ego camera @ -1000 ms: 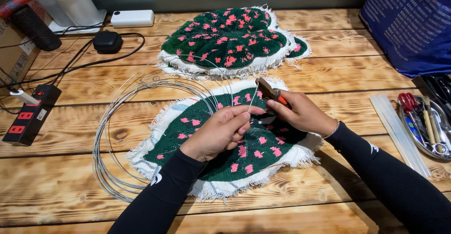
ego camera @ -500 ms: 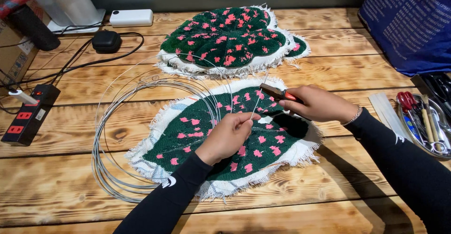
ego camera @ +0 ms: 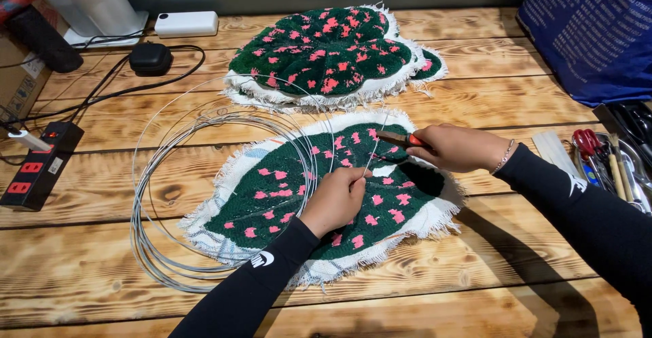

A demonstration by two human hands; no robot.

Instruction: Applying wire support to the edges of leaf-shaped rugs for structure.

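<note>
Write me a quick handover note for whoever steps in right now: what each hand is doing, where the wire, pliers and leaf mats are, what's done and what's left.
Left hand: pinching the wire over the near leaf mat.
Right hand: gripping red-handled pliers, tips at the same wire.
Wire coil: on the table, overlapping the near mat's left edge; the loose end runs up to the hands.
Second leaf mat: further back, untouched.
Spare tools: in a tray at the right.
Done: wire end pulled off the coil and held at the pliers.
Left: no wire appears fixed to either mat yet.
</note>
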